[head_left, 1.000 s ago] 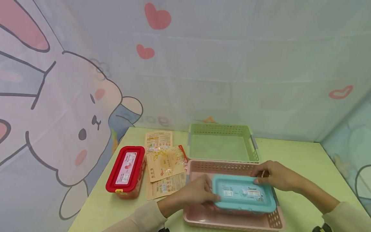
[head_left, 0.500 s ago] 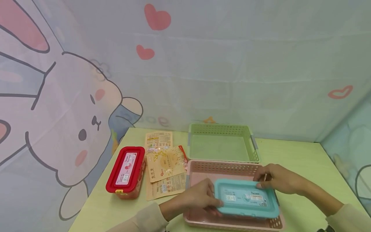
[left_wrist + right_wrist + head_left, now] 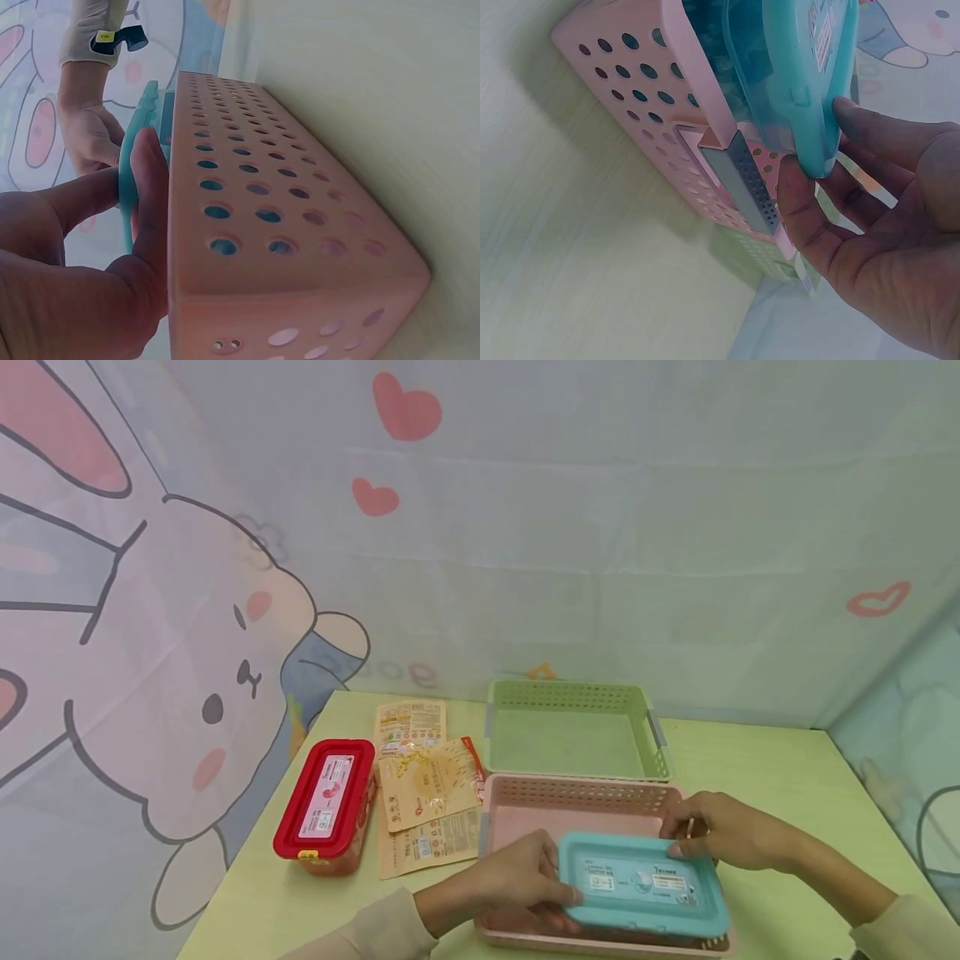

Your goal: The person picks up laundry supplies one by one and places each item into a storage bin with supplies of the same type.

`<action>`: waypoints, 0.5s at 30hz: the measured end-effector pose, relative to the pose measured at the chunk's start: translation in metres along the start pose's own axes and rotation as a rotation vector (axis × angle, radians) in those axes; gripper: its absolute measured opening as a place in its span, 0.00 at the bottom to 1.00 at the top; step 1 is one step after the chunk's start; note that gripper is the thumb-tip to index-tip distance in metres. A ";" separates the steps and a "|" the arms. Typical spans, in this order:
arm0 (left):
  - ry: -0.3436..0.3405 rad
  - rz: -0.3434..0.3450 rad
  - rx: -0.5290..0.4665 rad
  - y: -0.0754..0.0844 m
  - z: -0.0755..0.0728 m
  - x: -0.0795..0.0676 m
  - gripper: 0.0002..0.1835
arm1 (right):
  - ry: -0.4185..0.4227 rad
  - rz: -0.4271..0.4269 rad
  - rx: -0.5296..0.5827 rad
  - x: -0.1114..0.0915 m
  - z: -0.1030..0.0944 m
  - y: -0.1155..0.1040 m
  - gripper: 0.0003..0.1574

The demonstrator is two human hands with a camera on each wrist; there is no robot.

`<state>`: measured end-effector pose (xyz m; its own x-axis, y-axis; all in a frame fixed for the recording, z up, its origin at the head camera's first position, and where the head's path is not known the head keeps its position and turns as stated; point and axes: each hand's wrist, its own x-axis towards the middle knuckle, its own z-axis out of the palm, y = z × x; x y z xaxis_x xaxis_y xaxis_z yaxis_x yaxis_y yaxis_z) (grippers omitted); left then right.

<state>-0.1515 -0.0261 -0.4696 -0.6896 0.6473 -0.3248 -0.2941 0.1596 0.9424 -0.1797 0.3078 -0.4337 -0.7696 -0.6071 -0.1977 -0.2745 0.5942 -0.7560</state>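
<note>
Both hands hold a plastic box with a teal lid [image 3: 637, 881] in the front part of the pink basket [image 3: 525, 817]. My left hand [image 3: 525, 878] pinches the lid's left end, thumb on top. On the far right corner, my right hand [image 3: 731, 832] grips the lid's rim between thumb and fingers. The right wrist view shows the box's clear body below the teal lid [image 3: 821, 97], partly inside the basket's wall [image 3: 630, 67]. From the left wrist view, the lid stands just above the basket rim; whether the box touches the basket floor is hidden.
Behind the pink basket sits a green basket [image 3: 570, 743]. To the left lie several yellow packets [image 3: 431, 781], overlapping, and a box with a red lid [image 3: 326, 802]. A printed curtain [image 3: 525, 568] hangs behind the table [image 3: 780, 777].
The teal-lidded box has shifted slightly right and toward the person, lower in the pink basket. Both hands moved along with it, keeping their hold. The other items stayed put.
</note>
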 end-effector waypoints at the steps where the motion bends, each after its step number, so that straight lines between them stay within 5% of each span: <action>1: 0.001 0.002 -0.001 0.000 0.000 0.000 0.18 | 0.000 0.001 0.002 0.000 0.000 0.001 0.02; 15: -0.027 0.013 0.014 -0.003 0.000 0.006 0.16 | -0.007 -0.013 0.028 0.001 0.001 0.007 0.04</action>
<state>-0.1548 -0.0233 -0.4740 -0.6749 0.6693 -0.3107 -0.2758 0.1617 0.9475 -0.1817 0.3111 -0.4398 -0.7624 -0.6180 -0.1921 -0.2679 0.5716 -0.7756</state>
